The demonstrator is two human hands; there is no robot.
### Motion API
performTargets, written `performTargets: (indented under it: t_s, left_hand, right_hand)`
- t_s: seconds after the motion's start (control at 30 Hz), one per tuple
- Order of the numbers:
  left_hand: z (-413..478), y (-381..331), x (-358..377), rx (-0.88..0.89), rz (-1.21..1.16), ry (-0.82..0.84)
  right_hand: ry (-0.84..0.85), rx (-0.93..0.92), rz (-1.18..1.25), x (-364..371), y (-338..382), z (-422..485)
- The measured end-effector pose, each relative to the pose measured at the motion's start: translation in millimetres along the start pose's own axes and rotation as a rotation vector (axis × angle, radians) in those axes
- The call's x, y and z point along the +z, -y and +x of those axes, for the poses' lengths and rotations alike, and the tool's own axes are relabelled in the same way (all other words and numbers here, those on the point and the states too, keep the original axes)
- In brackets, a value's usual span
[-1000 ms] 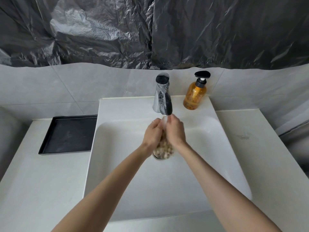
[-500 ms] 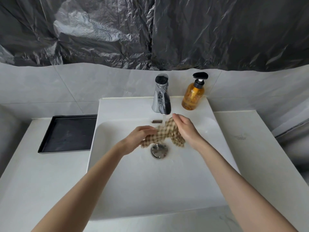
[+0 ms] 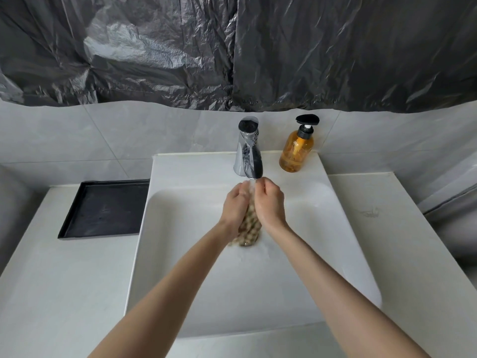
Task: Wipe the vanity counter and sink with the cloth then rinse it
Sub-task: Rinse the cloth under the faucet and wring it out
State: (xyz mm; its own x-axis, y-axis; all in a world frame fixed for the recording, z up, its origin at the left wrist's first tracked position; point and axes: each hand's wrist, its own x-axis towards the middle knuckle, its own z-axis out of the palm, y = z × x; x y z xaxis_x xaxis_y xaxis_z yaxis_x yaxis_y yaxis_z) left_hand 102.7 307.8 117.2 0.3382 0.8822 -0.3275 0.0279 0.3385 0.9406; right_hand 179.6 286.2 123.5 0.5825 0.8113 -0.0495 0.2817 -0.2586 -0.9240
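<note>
A beige checked cloth (image 3: 249, 227) hangs bunched between my two palms over the white sink (image 3: 180, 267), directly under the chrome faucet (image 3: 248, 153). Water runs from the spout onto the cloth. My left hand (image 3: 235, 205) presses the cloth from the left and my right hand (image 3: 269, 204) from the right, both closed on it. The lower end of the cloth dangles over the drain, which it hides. The pale vanity counter (image 3: 64, 280) surrounds the basin.
An amber soap pump bottle (image 3: 297, 148) stands on the sink ledge right of the faucet. A black tray (image 3: 103, 209) lies on the counter to the left, touching the basin's edge. Black plastic sheeting (image 3: 232, 47) covers the wall above the grey tiles.
Half a second ago the cloth was stretched sideways between my parted hands. Now my hands have come together under the spout and the cloth is squeezed upright between them.
</note>
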Motion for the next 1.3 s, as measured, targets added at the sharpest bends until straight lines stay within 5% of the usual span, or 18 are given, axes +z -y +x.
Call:
performTargets:
  t_s: [0.1,0.23,0.4,0.53,0.7,0.83,0.97,1.17,1.3]
  left_hand:
    - [-3.6,3.6,-2.1,0.032,0.061,0.044]
    - [4.3,-7.1,-8.9,0.047,-0.037,-0.071]
    - [-4.8,-8.8,-1.7,-0.010,0.017,0.053]
    - [9.9,-14.7,-19.2,-0.055,0.009,-0.071]
    - [6.9,-3.0,-40.8,-0.041,0.358,0.066]
    - [2.7,1.8,-52.9,0.048,0.300,0.245]
    - [-2.2,2.8,-52.2,0.110,0.315,0.328]
    - [-6.0,3.9,-44.8,0.254,0.538,0.169]
    - [-3.4,-0.6,-47.6,0.356,0.645,0.081]
  right_hand:
    - [-0.037,0.019,-0.050,0.8,1.0,10.1]
    - [0.125,-0.045,-0.098,16.2,-4.3,-4.9]
    - [-0.077,0.067,0.005,13.2,-6.1,16.5]
    - [0.183,0.032,0.044,25.8,-12.1,-8.7]
    - [0.369,0.153,0.114,-3.5,-7.4,13.3]
    - [0.568,0.215,0.175,-23.2,-2.3,18.4]
    - [0.464,0.183,0.272,-33.6,6.0,20.4]
    - [0.402,0.179,0.298,-40.0,7.5,23.0]
    - [0.247,0.072,0.028,-42.7,-0.5,26.2]
